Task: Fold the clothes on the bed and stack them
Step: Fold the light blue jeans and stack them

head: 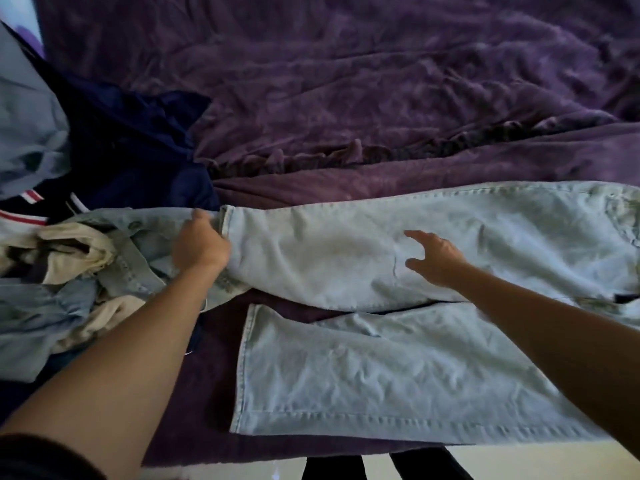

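Note:
Pale blue jeans (346, 258) lie flat across the purple bed, legs pointing left and the waist running off the right edge. My left hand (199, 242) grips the hem of the far leg, fingers curled round the cuff. My right hand (434, 259) hovers over the thigh of the same leg with fingers spread and relaxed, holding nothing. The near leg (363, 375) lies spread flat close to the bed's front edge.
A heap of unfolded clothes (69, 265) lies at the left: pale denim, cream fabric and a navy garment (131, 143) with red and white stripes. A rumpled purple blanket (346, 81) covers the far bed. The floor shows past the front edge.

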`<state>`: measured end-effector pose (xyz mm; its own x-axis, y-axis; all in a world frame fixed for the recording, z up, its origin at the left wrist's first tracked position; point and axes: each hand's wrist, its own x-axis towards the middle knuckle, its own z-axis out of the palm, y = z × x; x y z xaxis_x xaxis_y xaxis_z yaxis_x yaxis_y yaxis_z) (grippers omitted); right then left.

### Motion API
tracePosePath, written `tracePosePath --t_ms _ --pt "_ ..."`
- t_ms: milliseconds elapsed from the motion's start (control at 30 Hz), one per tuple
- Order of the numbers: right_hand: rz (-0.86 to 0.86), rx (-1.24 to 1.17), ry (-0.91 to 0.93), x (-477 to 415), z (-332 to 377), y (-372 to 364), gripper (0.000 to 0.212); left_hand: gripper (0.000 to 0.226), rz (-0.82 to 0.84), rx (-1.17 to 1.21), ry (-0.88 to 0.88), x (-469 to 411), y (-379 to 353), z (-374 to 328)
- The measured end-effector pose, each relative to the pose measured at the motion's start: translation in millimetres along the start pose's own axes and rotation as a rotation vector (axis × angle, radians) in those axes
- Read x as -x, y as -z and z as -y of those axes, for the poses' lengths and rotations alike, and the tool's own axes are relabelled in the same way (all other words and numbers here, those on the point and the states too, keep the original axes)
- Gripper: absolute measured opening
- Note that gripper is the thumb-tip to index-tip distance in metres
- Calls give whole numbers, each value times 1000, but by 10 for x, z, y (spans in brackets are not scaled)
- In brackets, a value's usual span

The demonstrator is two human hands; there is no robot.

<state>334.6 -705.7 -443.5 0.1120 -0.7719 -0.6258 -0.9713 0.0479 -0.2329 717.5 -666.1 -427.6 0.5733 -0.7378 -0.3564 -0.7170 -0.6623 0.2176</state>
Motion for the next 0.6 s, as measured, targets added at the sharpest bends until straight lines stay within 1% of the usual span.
tracePosePath --t_ms 33,67,100,133,267,367,400,500,600 --pt "-19 3 -11 63 -87 41 63 32 -58 -22 -54 104 -22 -44" --pt "-32 5 -20 135 -181 66 62 31 -113 -28 -147 231 -74 -90" --pt "-40 9 -31 214 -295 69 60 29 -141 -21 -257 391 -151 -144" --pt "-45 14 -52 304 -430 55 58 25 -115 -12 -353 579 -266 -210" --pt "-27 1 -174 758 -1138 -131 51 8 202 -25 -628 1544 -843 -579" --pt "-8 -10 -276 1159 -1801 -260 52 7 407 -105 -752 2243 -1256 -942" --pt "-4 4 -317 1305 -2039 -273 53 11 462 -154 -796 2480 -1372 -1081" --pt "-23 84 -394 1703 -2820 -234 55 18 568 -271 -909 3118 -1706 -1498" --pt "-12 259 -384 2013 -3647 -207 57 22 642 -342 -965 3696 -2066 -1927"
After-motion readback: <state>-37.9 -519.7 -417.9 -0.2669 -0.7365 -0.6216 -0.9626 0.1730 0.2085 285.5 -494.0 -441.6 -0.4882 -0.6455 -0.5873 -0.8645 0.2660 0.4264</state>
